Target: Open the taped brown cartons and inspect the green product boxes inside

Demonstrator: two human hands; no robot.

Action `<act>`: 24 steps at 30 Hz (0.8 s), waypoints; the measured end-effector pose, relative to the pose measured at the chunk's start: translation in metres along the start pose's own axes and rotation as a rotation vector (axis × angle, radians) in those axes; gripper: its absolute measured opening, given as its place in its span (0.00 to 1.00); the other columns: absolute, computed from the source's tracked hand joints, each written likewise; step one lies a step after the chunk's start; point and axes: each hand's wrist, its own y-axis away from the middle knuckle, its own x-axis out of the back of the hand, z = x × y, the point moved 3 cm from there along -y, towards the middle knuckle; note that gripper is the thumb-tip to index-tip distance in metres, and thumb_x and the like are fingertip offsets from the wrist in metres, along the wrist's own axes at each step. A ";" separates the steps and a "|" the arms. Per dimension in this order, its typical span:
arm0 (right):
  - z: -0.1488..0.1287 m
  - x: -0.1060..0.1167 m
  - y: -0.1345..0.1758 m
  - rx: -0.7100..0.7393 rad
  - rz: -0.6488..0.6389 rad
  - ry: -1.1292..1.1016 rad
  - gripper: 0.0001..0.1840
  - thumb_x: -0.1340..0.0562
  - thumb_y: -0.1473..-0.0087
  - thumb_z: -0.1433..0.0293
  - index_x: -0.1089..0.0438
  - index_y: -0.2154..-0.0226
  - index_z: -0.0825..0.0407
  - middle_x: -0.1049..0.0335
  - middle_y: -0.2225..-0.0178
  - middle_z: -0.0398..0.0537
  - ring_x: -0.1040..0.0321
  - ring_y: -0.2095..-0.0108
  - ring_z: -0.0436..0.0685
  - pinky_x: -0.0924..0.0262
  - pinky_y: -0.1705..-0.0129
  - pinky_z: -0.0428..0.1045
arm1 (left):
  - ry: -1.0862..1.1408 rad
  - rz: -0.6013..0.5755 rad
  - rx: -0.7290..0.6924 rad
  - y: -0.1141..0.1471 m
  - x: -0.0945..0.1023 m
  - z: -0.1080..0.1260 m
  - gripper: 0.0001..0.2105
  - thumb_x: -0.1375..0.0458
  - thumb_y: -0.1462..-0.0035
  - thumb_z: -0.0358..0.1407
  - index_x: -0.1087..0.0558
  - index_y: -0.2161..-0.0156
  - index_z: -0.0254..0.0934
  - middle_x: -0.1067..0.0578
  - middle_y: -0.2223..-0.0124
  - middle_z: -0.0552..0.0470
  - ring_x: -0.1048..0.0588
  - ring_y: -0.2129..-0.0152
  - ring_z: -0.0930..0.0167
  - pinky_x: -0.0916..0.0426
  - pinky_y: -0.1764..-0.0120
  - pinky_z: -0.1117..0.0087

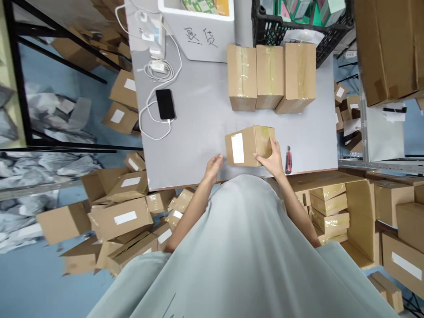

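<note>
"Brown cardboard between the hands: what exactly is it?"

"A taped box (248,145), on the grey table (195,132) near its front edge. One end points at the right hand (273,160); the side with the white label (237,148) is nearer the left hand (213,168)."

"And the right fingers?"

"Clamped on that end. Thumb and forefinger are spread over it, the thumb at the lower corner, the forefinger reaching up along the right edge. I can't make out the other fingertips."

"The left ones?"

"Loosely open, lying close to one another, just beside the box with a small gap between."

"What else is about?"

"Just right of the right hand, a red and black cutter (289,160). Beyond the box, three taped cartons (270,77) stand in a row, apart from it."
</note>
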 end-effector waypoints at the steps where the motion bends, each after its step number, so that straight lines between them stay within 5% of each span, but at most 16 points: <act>1: 0.004 -0.004 0.001 0.000 -0.035 -0.049 0.63 0.22 0.46 0.44 0.46 0.18 0.43 0.55 0.16 0.57 0.63 0.15 0.76 0.58 0.17 0.74 | 0.010 0.006 -0.013 0.000 0.007 0.000 0.19 0.31 0.35 0.50 0.19 0.46 0.40 0.18 0.36 0.36 0.17 0.40 0.57 0.24 0.35 0.49; 5: 0.028 -0.026 0.003 -0.068 -0.120 -0.230 0.57 0.26 0.44 0.40 0.37 0.21 0.44 0.41 0.20 0.53 0.53 0.17 0.70 0.52 0.17 0.67 | -0.015 0.018 -0.108 0.004 0.028 0.001 0.23 0.30 0.38 0.52 0.17 0.45 0.39 0.16 0.38 0.38 0.18 0.40 0.54 0.24 0.36 0.49; 11: 0.056 -0.037 0.000 -0.108 -0.220 -0.371 0.58 0.31 0.44 0.33 0.31 0.25 0.52 0.28 0.28 0.60 0.31 0.27 0.71 0.37 0.23 0.67 | -0.068 0.039 -0.166 0.003 0.035 0.000 0.22 0.25 0.45 0.45 0.15 0.48 0.36 0.15 0.40 0.38 0.18 0.40 0.53 0.25 0.34 0.47; 18: 0.066 -0.033 -0.007 -0.115 -0.244 -0.408 0.59 0.28 0.49 0.32 0.28 0.28 0.51 0.27 0.28 0.59 0.30 0.28 0.72 0.36 0.24 0.67 | -0.013 0.045 -0.167 0.004 0.031 -0.008 0.24 0.29 0.39 0.52 0.17 0.46 0.37 0.16 0.38 0.39 0.17 0.42 0.56 0.24 0.35 0.52; 24: 0.072 -0.025 -0.006 -0.115 -0.253 -0.423 0.57 0.29 0.49 0.31 0.27 0.29 0.50 0.28 0.27 0.57 0.31 0.27 0.70 0.37 0.23 0.65 | 0.061 -0.014 -0.026 -0.006 0.026 -0.016 0.28 0.39 0.34 0.62 0.20 0.47 0.38 0.16 0.40 0.34 0.17 0.46 0.60 0.23 0.43 0.57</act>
